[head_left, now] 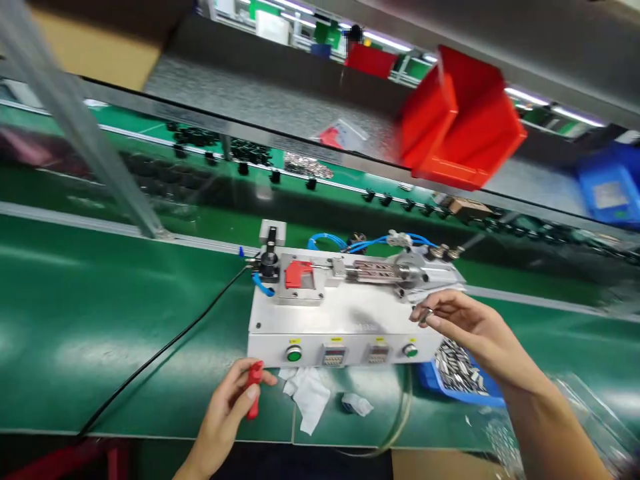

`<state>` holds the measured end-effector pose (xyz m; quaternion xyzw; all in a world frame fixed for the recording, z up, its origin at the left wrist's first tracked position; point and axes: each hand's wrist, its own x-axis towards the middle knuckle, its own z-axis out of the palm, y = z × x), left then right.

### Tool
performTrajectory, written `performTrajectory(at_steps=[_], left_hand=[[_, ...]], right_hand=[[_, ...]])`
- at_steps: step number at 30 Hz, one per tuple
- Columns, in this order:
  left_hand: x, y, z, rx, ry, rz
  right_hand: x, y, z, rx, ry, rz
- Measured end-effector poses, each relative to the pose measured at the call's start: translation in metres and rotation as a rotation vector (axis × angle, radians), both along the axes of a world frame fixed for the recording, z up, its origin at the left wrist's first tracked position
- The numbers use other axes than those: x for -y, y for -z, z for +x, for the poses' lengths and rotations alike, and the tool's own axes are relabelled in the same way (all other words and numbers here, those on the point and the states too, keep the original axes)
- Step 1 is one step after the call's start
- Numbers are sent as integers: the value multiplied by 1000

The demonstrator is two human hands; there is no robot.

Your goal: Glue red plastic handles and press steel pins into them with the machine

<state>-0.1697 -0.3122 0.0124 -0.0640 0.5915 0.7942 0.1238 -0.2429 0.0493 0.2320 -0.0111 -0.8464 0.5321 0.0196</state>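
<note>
My left hand [227,407] is closed on a small red plastic part [254,390], held just in front of the machine's lower left corner. Pinched between the thumb and fingers of my right hand [463,323] is a small metal piece [425,315], above the machine's right end. The white bench machine [320,320] has green buttons and two small displays on its front. In the metal fixture [300,299] on its left lies another red part [298,274], in line with a metal shaft and cylinder [375,271]. Below my right wrist stands a blue tray [435,380] of metal pieces [457,367].
Crumpled white paper [310,397] and a small wrapped item [357,403] lie before the machine. A black cable [165,350] runs left across the green table [75,320]. Overhead, a shelf holds a red bin [463,127] and a blue bin [610,190]. A metal post [95,133] rises at left.
</note>
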Motion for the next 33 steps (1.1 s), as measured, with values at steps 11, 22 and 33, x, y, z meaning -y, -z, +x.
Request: performTrajectory(at_steps=[11, 22, 33], left_hand=[[1, -16, 23, -25, -140, -24], [-8, -9, 24, 48, -126, -55], [-16, -34, 14, -205, -131, -235]], right_hand=[[100, 49, -119, -309, -232, 291], [96, 63, -113, -549, -317, 843], [133, 55, -125, -469, -520, 911]])
